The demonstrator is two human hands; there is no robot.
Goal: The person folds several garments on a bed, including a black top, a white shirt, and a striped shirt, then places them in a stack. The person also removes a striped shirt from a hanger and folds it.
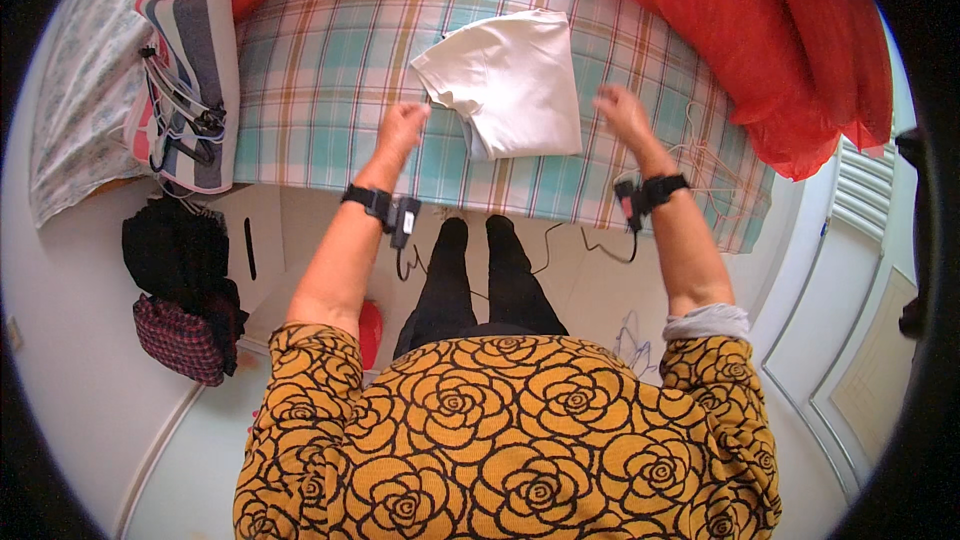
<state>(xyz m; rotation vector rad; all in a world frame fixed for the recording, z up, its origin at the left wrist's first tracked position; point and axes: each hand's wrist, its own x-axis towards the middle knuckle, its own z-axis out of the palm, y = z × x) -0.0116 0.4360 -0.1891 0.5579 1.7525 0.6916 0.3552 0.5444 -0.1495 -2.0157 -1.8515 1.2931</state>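
A folded white garment (517,90), seemingly a short-sleeved shirt, lies on the plaid bed cover (322,90) in front of me. Just left of its sleeve hovers my left hand (405,124), fingers loosely bent and slightly apart, with nothing visible in it. On the other side, my right hand (624,114) is off the garment's right edge, also empty, its thumb and fingers a little apart. Both wrists wear black straps with small devices and cables. A strip of light blue-grey cloth shows under the garment's lower left edge.
Red cloth (765,30) drapes over the far right, with more at the top left. White wire hangers (701,157) lie on the right side of the cover. Several hangers (187,120) rest on a striped folded cloth (206,37) at left. Dark clothes (176,247) hang below.
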